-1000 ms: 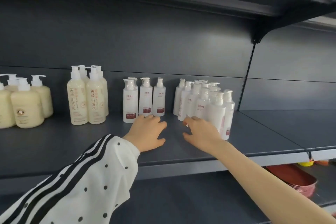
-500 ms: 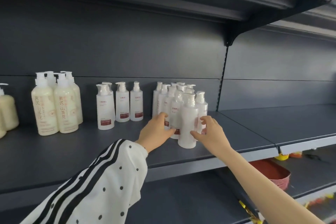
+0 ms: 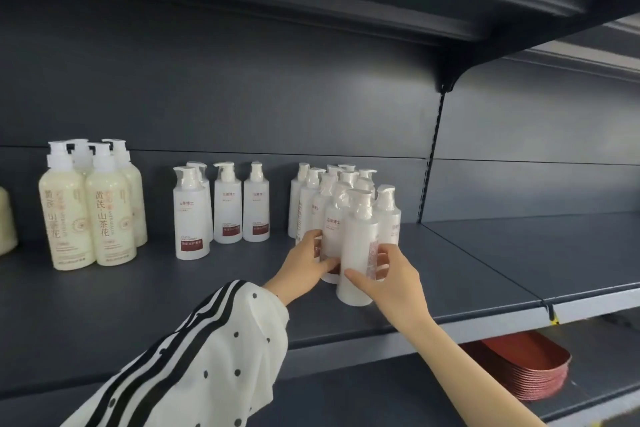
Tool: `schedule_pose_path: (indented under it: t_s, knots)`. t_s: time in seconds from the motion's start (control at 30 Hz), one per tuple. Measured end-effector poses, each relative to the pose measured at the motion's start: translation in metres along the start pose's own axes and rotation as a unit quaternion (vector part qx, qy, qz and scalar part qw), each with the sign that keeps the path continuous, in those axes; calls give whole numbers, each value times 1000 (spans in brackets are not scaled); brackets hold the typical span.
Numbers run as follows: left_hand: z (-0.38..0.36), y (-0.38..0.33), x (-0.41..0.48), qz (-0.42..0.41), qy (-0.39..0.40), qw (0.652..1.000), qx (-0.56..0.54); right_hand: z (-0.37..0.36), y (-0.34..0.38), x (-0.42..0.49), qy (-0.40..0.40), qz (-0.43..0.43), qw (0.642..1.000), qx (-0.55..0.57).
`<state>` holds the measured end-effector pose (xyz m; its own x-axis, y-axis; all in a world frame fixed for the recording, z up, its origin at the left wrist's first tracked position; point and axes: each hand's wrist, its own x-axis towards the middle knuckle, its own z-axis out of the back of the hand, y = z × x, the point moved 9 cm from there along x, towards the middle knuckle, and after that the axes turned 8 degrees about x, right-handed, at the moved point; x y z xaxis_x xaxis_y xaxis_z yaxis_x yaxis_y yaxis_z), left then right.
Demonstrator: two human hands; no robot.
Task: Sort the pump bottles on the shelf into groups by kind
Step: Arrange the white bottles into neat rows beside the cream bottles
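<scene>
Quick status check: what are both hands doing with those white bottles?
Left hand on second white bottle in cluster. Right hand gripping front white bottle, upright on shelf. Neighbouring bottles packed tight behind; front edge clear.

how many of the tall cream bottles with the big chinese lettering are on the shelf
4, clustered at the shelf's left: front left, front right, and two behind them, back left and back right, mostly hidden. More could stand behind, out of sight.
</scene>
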<state>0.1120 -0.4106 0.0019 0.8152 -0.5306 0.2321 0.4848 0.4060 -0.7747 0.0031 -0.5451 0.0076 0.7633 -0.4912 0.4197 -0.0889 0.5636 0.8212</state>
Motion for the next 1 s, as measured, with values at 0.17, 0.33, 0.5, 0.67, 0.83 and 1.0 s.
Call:
schedule_pose_path:
  t_s: [0.17, 0.33, 0.5, 0.67, 0.83, 1.0]
  knots:
    - [1, -1, -1, -9, -18, 1000, 3, -2, 2, -1, 14, 10, 1000, 3]
    - [6, 14, 1, -6, -20, 999, 47, -13, 3, -3, 76, -16, 995, 61]
    - [28, 42, -6, 31, -35, 998, 48, -38, 9, -10, 135, -46, 978, 153]
    - [70, 43, -45, 44, -39, 997, 44, -71, 23, -16, 155, -54, 971, 175]
    - [110, 62, -75, 67, -55, 996, 34, -104, 37, -16, 185, -69, 967, 160]
    - [139, 85, -76, 87, -103, 990, 38, -135, 49, -4, 204, -62, 966, 143]
